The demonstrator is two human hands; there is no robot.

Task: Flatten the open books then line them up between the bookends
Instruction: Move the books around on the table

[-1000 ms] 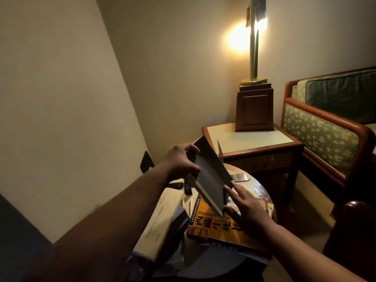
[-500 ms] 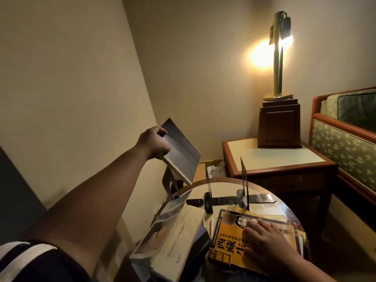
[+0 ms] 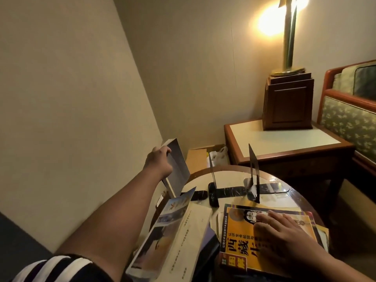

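While left hand (image 3: 160, 162) clasped grey book (image 3: 177, 169) shut, aloft at 10 o'clock off worktop (image 3: 234, 174) edge, right hand (image 3: 284, 233) lay flat, fingers spread, on yellow book (image 3: 244, 237) at 5 o'clock. Bookends (image 3: 253, 171) upright at centre, gap bare. Step judged: carrying first book. Next: swing rightwards, stand spine upright in gap.

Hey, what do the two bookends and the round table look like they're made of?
The bookends look like thin sheet metal with a dark painted finish: flat upright plates, seen edge-on, on flat black bases. The round table seems to have a pale glossy top, perhaps glass or lacquer, since it mirrors the lamp light, inside a brown wood-like rim. Neither is certain in this dim light.
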